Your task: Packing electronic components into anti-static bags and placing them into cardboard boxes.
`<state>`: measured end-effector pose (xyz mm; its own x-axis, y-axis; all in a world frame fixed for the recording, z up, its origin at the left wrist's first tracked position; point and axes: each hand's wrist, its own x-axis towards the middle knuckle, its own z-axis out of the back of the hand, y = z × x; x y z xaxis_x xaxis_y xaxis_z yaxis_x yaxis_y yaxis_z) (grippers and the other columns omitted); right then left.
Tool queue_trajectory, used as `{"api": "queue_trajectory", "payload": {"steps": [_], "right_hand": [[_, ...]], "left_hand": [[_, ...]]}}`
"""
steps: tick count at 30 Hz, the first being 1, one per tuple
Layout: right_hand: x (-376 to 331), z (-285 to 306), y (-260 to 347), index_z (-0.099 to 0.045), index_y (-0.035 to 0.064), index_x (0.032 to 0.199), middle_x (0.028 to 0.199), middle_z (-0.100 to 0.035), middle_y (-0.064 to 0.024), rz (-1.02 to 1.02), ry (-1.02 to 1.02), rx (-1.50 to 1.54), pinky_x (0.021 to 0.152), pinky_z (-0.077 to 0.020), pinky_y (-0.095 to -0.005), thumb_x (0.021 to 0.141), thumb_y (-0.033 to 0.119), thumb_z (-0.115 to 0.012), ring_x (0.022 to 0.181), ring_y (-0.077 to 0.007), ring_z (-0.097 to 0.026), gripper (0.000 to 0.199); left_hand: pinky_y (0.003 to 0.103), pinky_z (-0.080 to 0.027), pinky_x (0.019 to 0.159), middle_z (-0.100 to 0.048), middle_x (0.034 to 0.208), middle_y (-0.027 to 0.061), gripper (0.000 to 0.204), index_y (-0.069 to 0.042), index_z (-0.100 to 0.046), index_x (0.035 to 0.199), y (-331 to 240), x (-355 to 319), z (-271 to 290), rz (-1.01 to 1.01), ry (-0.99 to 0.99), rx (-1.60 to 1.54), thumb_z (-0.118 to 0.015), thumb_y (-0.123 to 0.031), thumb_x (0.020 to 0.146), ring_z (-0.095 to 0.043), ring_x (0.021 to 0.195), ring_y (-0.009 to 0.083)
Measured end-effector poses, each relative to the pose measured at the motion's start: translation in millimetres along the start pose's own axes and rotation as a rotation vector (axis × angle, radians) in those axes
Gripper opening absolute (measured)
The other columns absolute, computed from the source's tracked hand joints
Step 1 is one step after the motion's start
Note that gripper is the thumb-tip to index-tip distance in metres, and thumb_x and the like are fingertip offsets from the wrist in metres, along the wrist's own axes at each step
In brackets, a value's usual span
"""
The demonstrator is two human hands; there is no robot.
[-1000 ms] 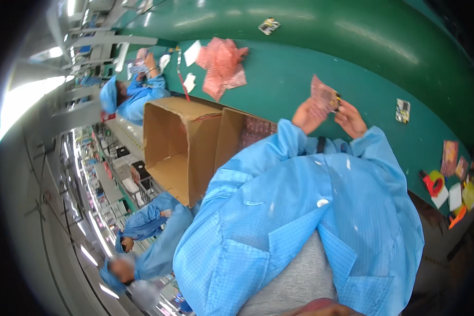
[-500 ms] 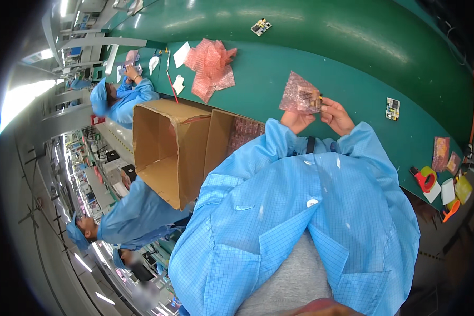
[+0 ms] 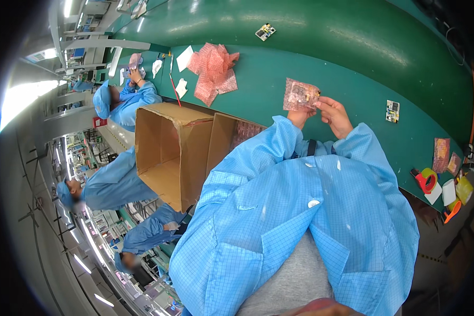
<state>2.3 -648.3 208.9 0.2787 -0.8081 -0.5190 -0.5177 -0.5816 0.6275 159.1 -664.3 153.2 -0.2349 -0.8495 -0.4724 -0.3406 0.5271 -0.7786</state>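
Observation:
Over the green bench I hold a pink bubble-wrap bag (image 3: 295, 96) with a small circuit board (image 3: 312, 95) in it, seen mostly through the film. My left hand (image 3: 300, 117) is closed on the bag from below, its fingers largely hidden behind it. My right hand (image 3: 335, 116) pinches at the bag's right edge, where the board's end lies; whether it grips film or board I cannot tell. Two bare circuit boards lie apart on green surfaces: one board (image 3: 392, 111) to the right, another board (image 3: 265, 31) at the far side.
Left of my hands lies a pile of pink bubble wrap (image 3: 213, 68). An open cardboard box (image 3: 195, 142) stands by my left arm. Tape rolls (image 3: 425, 180) and an orange-handled tool (image 3: 452, 210) sit at the right edge. A co-worker (image 3: 129, 105) works farther left along the bench.
The circuit board sits deeper in the bubble-wrap bag, with less of it showing at the right edge. The bag has turned and looks squarer. Co-workers behind have shifted.

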Motion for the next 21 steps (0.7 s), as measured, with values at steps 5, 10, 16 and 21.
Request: {"api": "queue_trajectory", "payload": {"steps": [5,10,16,21], "right_hand": [[5.0,5.7,-12.7,-0.057,0.0016,0.11,0.077,-0.059,0.0024,0.077,-0.049,-0.041,0.05,-0.0313,-0.0191,0.083,0.015,-0.065,0.055,-0.0024,-0.041,0.031],[8.3,-12.4,-5.0,-0.058,0.0003,0.109,0.082,-0.065,-0.0012,0.145,-0.046,-0.103,0.05,-0.0325,-0.0185,0.08,0.015,-0.068,0.057,-0.0031,-0.044,0.034],[8.1,-7.2,-10.5,-0.059,-0.002,0.108,0.083,-0.066,-0.0027,0.151,-0.11,-0.109,0.049,-0.0348,-0.0184,0.081,0.012,-0.066,0.059,-0.0036,-0.048,0.031],[5.5,-16.9,-4.5,-0.057,-0.003,0.11,0.073,-0.059,0.0018,0.14,-0.048,-0.056,0.047,-0.0344,-0.0182,0.084,0.009,-0.061,0.055,-0.0033,-0.045,0.029]], "left_hand": [[0.038,-0.049,0.085,-0.058,0.108,0.0096,0.024,-0.005,-0.052,0.112,-34.9,-29.3,-35.1,-0.122,0.014,-0.165,-0.051,-0.013,0.09,-0.056,0.102,0.0209],[0.041,-0.044,0.096,-0.056,0.118,0.0141,0.035,-0.002,-0.048,0.12,-12.5,-21.2,-6.5,-0.329,0.144,-0.363,-0.049,-0.011,0.086,-0.054,0.111,0.0254],[0.039,-0.041,0.098,-0.056,0.119,0.012,0.04,-0.005,-0.047,0.124,-18.1,-24.2,-8.2,-0.101,0.218,-0.476,-0.053,-0.024,0.089,-0.054,0.111,0.0243],[0.04,-0.047,0.086,-0.061,0.109,0.0115,0.029,-0.004,-0.055,0.115,-15.9,-28.2,-3.9,-0.194,0.389,-0.273,-0.053,-0.017,0.09,-0.06,0.097,0.0231]]}}
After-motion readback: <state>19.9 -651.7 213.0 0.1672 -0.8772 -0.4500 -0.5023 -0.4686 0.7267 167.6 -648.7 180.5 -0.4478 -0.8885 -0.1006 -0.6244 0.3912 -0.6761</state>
